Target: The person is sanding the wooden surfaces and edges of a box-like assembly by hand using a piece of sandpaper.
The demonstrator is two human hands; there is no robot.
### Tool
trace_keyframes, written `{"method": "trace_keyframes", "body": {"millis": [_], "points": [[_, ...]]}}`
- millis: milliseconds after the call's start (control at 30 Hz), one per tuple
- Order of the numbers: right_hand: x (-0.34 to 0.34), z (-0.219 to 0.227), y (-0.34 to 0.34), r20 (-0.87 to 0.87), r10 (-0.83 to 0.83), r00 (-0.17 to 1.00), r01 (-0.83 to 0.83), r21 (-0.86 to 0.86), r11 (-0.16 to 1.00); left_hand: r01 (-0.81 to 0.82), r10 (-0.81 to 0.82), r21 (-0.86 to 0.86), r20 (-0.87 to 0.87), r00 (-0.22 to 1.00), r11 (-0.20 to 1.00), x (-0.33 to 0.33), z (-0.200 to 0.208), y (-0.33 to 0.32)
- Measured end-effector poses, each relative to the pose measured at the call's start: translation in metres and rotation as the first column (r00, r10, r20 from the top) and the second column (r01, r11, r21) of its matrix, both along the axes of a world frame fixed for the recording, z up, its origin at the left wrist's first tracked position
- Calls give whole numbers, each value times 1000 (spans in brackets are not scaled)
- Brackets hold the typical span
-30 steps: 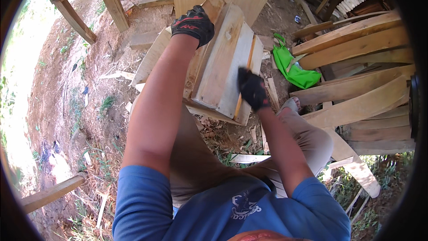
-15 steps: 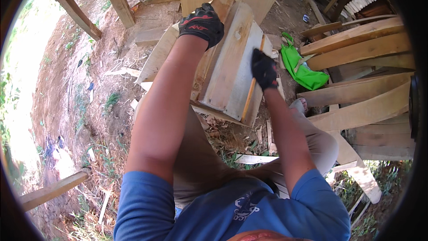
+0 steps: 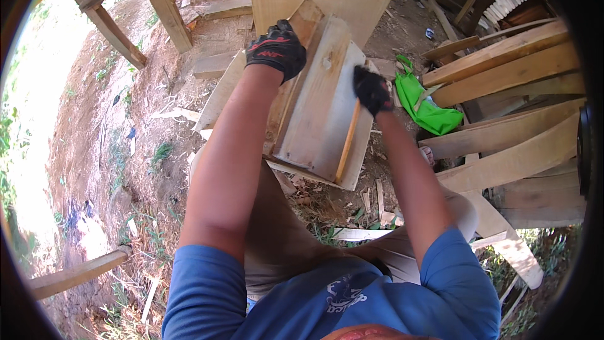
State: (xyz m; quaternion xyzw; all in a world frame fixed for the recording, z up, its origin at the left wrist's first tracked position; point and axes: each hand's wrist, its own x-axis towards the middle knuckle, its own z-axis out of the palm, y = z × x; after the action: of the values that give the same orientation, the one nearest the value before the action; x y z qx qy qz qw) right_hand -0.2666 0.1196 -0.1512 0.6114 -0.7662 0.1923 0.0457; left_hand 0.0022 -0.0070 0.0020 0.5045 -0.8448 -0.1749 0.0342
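Steady the boards [image 3: 316, 97] just beyond the legs [image 3: 277, 226] with the left hand [image 3: 275, 51], fingers bent round the plank [image 3: 307, 20], and guide the right hand [image 3: 372, 91], too blurred to tell whether spread or closed, evenly beside the orange strip [image 3: 348, 145]
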Motion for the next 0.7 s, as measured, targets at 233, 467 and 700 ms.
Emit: {"method": "trace_keyframes", "body": {"millis": [233, 467, 700], "points": [[159, 8, 187, -274, 203, 940, -244, -128, 961, 59, -58, -55, 3, 998, 997, 0, 0, -1], [169, 20, 169, -588, -30, 808, -4, -56, 998, 91, -90, -59, 28, 996, 994, 4, -6, -2], [20, -6, 18, 74, -187, 980, 192, -71, 979, 61, -60, -94, 13, 998, 994, -5, -2, 4]]}}
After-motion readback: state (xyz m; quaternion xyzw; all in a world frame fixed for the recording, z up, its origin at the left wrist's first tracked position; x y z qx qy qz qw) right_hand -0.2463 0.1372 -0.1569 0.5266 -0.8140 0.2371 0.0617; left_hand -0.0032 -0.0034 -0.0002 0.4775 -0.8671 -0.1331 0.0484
